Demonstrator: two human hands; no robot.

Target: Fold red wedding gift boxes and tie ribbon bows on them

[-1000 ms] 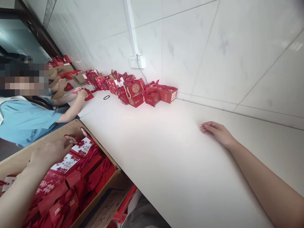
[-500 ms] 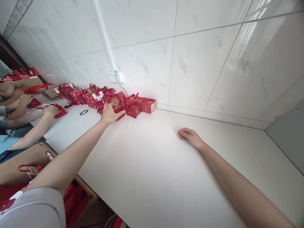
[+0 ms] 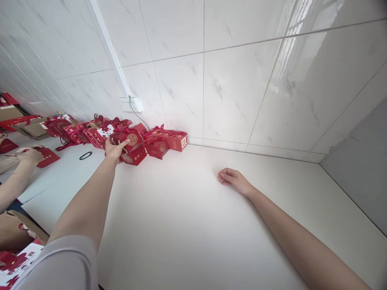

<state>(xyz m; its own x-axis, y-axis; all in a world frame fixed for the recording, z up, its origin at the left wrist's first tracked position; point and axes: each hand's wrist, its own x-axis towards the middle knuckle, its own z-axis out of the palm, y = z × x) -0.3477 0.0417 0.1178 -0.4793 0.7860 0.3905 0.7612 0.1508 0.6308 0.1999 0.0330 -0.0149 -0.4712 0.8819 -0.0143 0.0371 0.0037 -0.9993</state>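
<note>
Left hand [image 3: 113,150] is at the right-hand part of the red box pile, on the upper red box [image 3: 136,136], the one with the round gold emblem. Thumb lies out across its front, fingers at its left side. Grip is apart between thumb and fingers; can't tell if it pinches the box, fingertips partly hidden.

Right hand [image 3: 232,177] lies on the bare white table [image 3: 181,209], well apart from the boxes. Its grip is pressed together, thumb against curled fingers, nothing visible in it.

Upper box sits on a lower red box [image 3: 135,157], also gold-marked. Just right: a middle red box [image 3: 157,149], then an end box [image 3: 177,141] with a pale patterned panel, both near the tiled wall [image 3: 236,92]. More red boxes [image 3: 89,132] with ribbons and handles run left along the wall. White socket [image 3: 130,104] above them, grey cable [image 3: 138,115] dropping behind.

Black ring [image 3: 85,155] lies flat on the table in front of the row. Further left, a co-worker's hand [image 3: 29,156] is at a red packet [image 3: 48,157]. Bottom left: cardboard carton [image 3: 15,229], with a red-and-white box [image 3: 22,264] beside the grey sleeve [image 3: 68,259] of the left arm
</note>
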